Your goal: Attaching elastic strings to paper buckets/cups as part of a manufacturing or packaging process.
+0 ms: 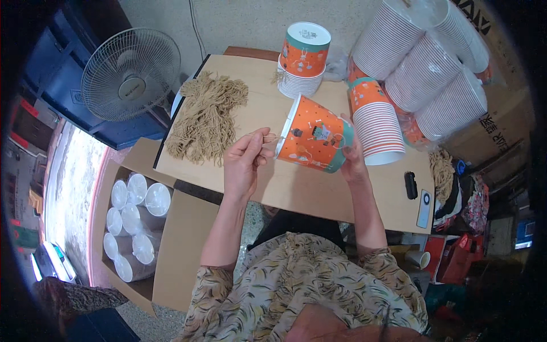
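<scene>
Tipped on its side above the table, an orange paper bucket (pixel 316 135) with a green band and cartoon prints points its white rim to the left. My right hand (pixel 354 155) is wrapped round its base end. At the rim, the fingers of my left hand (pixel 248 158) pinch a thin tan string (pixel 273 137) that runs to the bucket's wall. Left of my left hand lies a heap of tan twine pieces (pixel 208 117). A nested stack of the same buckets (pixel 379 128) lies on its side beyond my right hand.
An upside-down bucket stack (pixel 305 54) stands at the table's back. Wrapped cup stacks (pixel 421 74) pile up at the back right. A phone (pixel 424 208) and a black object (pixel 410 186) lie near the right edge. To the left are a fan (pixel 131 80) and an open carton (pixel 176 251) of wrapped cups.
</scene>
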A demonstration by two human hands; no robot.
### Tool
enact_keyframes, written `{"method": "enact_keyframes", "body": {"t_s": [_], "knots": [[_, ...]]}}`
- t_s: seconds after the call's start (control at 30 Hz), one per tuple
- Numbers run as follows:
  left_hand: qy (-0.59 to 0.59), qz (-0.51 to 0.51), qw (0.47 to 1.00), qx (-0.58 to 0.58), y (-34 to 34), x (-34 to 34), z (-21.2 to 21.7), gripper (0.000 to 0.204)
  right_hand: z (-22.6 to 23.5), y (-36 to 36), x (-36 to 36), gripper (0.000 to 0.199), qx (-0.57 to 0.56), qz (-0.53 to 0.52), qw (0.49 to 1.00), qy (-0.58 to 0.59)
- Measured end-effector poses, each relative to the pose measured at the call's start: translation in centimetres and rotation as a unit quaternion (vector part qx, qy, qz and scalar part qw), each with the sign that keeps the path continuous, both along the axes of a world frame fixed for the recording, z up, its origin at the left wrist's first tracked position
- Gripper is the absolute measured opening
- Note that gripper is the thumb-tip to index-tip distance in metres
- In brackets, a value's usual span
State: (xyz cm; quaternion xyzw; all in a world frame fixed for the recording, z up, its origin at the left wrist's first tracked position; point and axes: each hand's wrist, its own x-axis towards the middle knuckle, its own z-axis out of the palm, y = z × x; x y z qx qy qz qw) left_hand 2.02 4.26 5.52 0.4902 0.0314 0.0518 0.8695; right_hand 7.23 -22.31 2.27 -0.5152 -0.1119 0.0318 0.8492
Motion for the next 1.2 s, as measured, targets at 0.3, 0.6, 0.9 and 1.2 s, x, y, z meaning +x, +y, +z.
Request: {"method": "enact_keyframes", "body": {"t_s": [0.3, 0.6, 0.9, 1.2], "knots": [[-0.011, -0.036, 0.999, 0.035, -1.0, -0.3, -0.4, 0.031, 0.5, -0.6, -0.9, 0.112, -0.005, -0.007, 1.0, -0.011], [-0.018, -0.018, 0.999, 0.031, -0.8, -0.3, 0.4, 0.029, 2.5, -1.4, -1.2, 0.111, -0.063, -0.025, 0.997, -0.047], [-0.101, -0.111, 0.944, -0.292, 4.7, 5.8, 3.5, 0.024, 15.4, -0.9, 2.9, 0.124, -0.433, -0.105, 0.775, -0.449], [-0.08, -0.187, 0.958, -0.2, 4.2, 24.7, 10.7, 0.021, 24.5, -2.2, 15.3, 0.106, -0.482, -0.132, 0.74, -0.451]]}}
